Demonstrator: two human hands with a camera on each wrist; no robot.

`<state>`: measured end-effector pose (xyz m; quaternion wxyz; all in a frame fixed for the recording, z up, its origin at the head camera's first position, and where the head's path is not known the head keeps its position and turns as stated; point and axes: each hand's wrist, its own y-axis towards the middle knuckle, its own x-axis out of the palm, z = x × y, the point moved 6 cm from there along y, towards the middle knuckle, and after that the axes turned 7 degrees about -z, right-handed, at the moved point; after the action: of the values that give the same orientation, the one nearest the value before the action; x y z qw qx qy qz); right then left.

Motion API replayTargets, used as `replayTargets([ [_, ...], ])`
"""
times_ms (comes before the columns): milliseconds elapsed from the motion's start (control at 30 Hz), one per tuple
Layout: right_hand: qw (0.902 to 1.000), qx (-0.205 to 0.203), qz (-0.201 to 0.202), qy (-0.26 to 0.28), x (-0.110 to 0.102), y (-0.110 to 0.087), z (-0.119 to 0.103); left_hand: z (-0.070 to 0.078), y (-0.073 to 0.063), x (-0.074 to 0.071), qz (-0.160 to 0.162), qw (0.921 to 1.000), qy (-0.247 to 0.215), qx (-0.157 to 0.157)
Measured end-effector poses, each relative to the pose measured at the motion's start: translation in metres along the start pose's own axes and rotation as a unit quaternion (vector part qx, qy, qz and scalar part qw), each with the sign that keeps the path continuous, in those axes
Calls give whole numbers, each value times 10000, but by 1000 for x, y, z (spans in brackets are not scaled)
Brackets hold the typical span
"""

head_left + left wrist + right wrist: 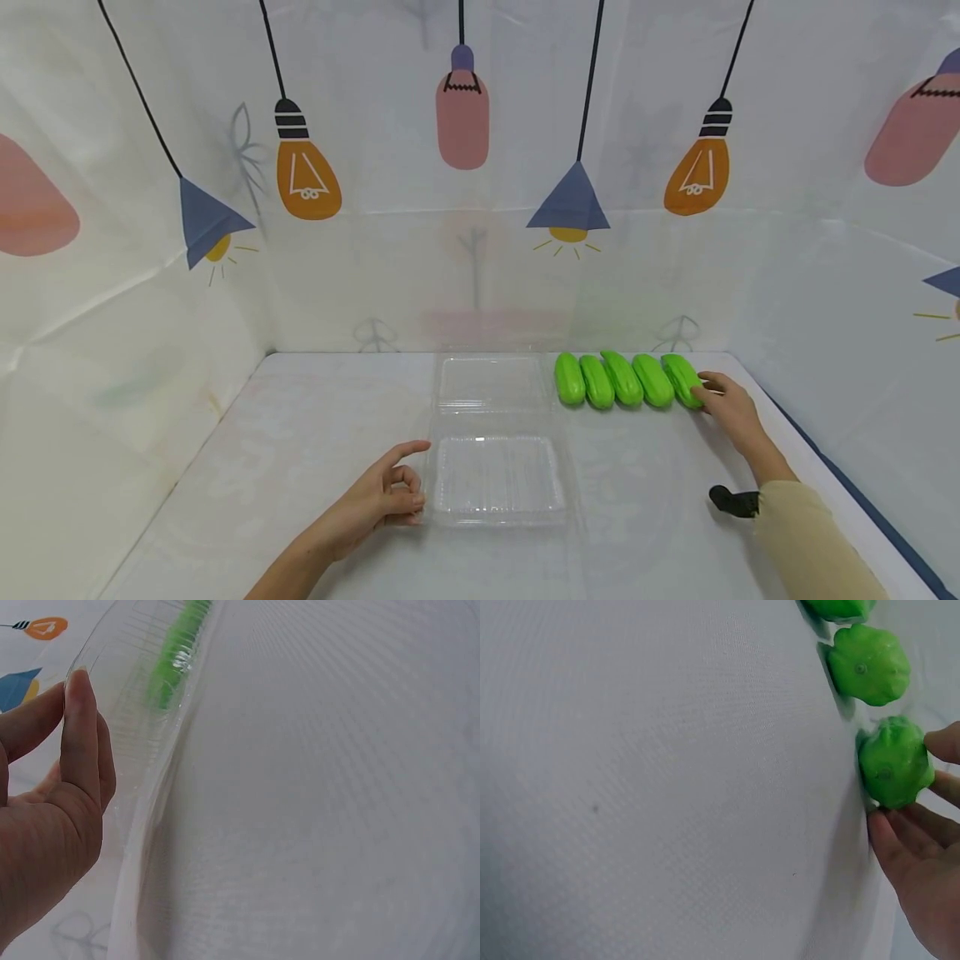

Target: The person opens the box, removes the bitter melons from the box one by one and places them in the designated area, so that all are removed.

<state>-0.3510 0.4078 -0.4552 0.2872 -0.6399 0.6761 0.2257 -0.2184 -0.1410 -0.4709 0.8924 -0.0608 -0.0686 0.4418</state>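
Observation:
A clear plastic clamshell box (498,521) lies unfolded on the table, lid side away from me. My left hand (375,504) is at its left edge, with thumb and fingertips pinching the thin rim in the left wrist view. Several bright green, ribbed toy cucumbers stand in a row to the right of the lid. At the right end of this row, my right hand (733,417) holds the outermost toy cucumber (681,379). In the right wrist view the thumb (946,742) touches one side of it and the fingers reach under the other.
The white table (300,417) meets patterned curtain walls at the back and sides. A black curved piece (735,502) sticks out by the right sleeve (810,533). Another toy cucumber (870,665) sits close beside the held one.

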Motion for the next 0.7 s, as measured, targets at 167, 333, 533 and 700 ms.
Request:
replayTargets([
  [167,9998,-78,79,-147,-1,0,1,0,1,0,10,10000,-8,-21],
  [333,9987,-156,246,-417,-2,-2,0,1,1,1,18,10000,3,-25],
  [533,9940,-405,521,-878,-5,-6,-3,2,0,1,18,10000,1,-14],
  [700,9865,-735,777,-1239,-7,-12,-10,2,0,1,53,10000,8,-34],
])
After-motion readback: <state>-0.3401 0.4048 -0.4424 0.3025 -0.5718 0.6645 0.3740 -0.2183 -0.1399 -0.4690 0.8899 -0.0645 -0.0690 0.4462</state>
